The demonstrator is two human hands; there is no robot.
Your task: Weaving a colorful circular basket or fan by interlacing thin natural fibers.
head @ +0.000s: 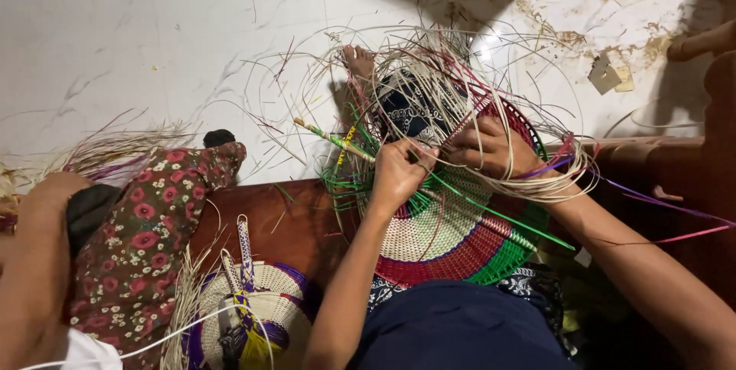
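Observation:
A round woven disc (448,236) with white, red and green rings lies on my lap, its loose cane strands (429,71) fanning outward. My left hand (399,171) is closed on thin strands at the disc's upper edge, next to a green-wrapped stick (330,138). My right hand (491,148) grips a bundle of pale strands on the disc's rim. A long green strand (506,213) runs diagonally across the weave. My bare foot (359,62) shows beyond the strands.
Another person in a floral garment (146,240) sits at the left. A smaller woven basket (253,316) with purple trim lies by them. A wooden bench edge (261,209) runs across; dark wooden furniture (690,178) stands at the right. White floor (153,32) lies beyond.

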